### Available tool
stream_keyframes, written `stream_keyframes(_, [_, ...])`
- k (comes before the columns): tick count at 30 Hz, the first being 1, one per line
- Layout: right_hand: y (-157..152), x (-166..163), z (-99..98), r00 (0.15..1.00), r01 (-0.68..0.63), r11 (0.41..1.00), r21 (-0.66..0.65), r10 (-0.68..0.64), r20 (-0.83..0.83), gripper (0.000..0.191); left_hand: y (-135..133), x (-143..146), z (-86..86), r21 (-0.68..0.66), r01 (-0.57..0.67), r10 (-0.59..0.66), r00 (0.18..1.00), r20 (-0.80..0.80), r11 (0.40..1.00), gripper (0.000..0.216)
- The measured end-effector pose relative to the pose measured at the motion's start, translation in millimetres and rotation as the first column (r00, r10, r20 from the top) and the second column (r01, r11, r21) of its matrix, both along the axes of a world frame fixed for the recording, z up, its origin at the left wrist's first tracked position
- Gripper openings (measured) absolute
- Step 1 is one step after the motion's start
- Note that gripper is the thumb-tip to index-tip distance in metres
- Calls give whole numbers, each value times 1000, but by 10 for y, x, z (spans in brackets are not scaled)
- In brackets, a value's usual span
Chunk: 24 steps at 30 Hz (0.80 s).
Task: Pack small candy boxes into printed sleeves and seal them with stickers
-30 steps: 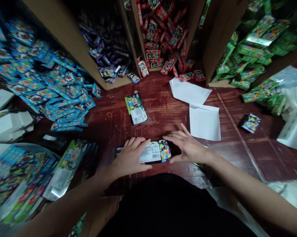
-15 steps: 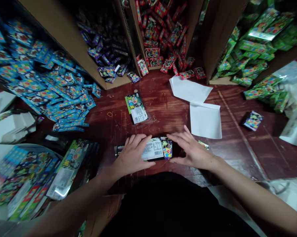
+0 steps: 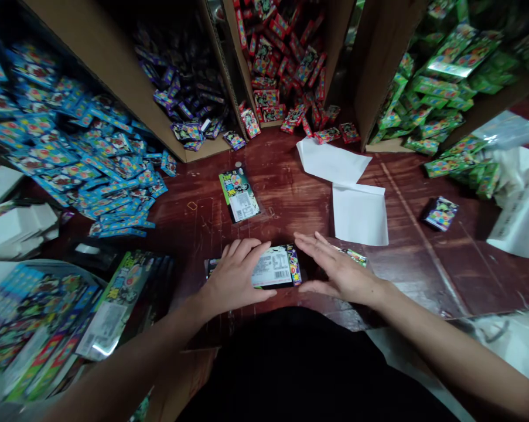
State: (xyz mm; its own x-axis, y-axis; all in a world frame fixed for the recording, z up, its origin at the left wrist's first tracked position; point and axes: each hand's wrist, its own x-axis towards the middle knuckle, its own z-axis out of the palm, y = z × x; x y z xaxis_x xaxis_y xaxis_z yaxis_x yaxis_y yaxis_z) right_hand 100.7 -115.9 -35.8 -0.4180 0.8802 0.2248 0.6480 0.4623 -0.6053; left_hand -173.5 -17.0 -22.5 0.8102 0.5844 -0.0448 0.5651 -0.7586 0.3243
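A flat black package [image 3: 270, 266] with a white printed label lies on the table in front of me. My left hand [image 3: 235, 272] grips it from the left, thumb along the near edge and fingers over the far edge. From its right end sticks a narrow strip of a small purple patterned box [image 3: 295, 265]. My right hand [image 3: 330, 269] is cupped round that end, fingertips at the far corner and thumb at the near one, pressing on the box. A small colourful piece [image 3: 356, 257] lies partly under my right hand.
Blue boxes [image 3: 115, 170] are heaped at the left. Cartons hold purple [image 3: 189, 129], red [image 3: 268, 97] and green boxes [image 3: 440, 88]. A labelled black package [image 3: 240, 196], white papers [image 3: 359, 214] and a purple box [image 3: 442, 213] lie on the table. Stacked packages [image 3: 115, 305] stand at the near left.
My right hand has moved slightly left, and less of the purple box shows at the package's right end. My left hand keeps its grip. The view has shifted a little.
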Motion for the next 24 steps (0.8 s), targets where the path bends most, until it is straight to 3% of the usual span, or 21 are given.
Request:
stream_keyframes(2, [-130,121,9,990,141,989,40,-142,14,98,3,-45,-43,16,-35,35,999,-27,999,93])
stream_keyframes(5, [-433,295,-57,910,393,917,65,-398,113,96,41,-107,-114,28,-10,12,996,-84,1000,92])
stream_keyframes(7, [-601,322,-156,865,460,887,40,-458,206,91,62,-82,-144,8,58,-57,994,-93,998,93])
stream_keyframes(10, [-678,219,-307,860,454,891,14,-443,255,74,51,68,-155,-43,170,-173,982,-81,984,94])
stream_keyframes(14, [-598,127,-325,914,393,919,-26,-388,124,52,4,249,-150,-89,206,-213,974,-72,974,94])
stream_keyframes(19, [-514,223,-210,988,156,983,-93,-157,-10,58,-36,240,-134,-156,195,-197,980,-1,968,96])
stream_keyframes(24, [-338,148,-230,991,133,990,-35,-134,-19,63,-150,246,-138,-130,144,-141,989,38,981,94])
